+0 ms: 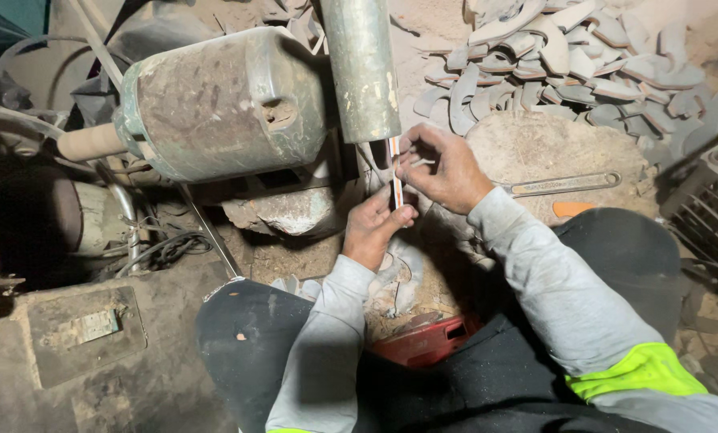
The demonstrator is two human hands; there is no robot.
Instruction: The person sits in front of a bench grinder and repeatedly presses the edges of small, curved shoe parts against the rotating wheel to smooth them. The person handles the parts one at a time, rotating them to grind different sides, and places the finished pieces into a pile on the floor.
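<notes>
My left hand (375, 227) and my right hand (443, 170) meet at a thin orange-and-white strip (396, 164) that stands upright below a dull metal cylinder (362, 68). The left hand pinches the strip's lower end from below. The right hand grips it higher up, fingers curled round it, and also holds a small pale pin-like piece. A large rusty green motor housing (223, 104) sits just left of the cylinder. Both sleeves are grey with bright yellow-green cuffs.
A heap of pale curved cut-out pieces (567, 56) lies at the top right. A flat metal wrench (563, 184) rests on a dusty round block. A red box (419, 341) sits between my knees. Cables (166, 248) and a wire crate (708, 200) flank the spot.
</notes>
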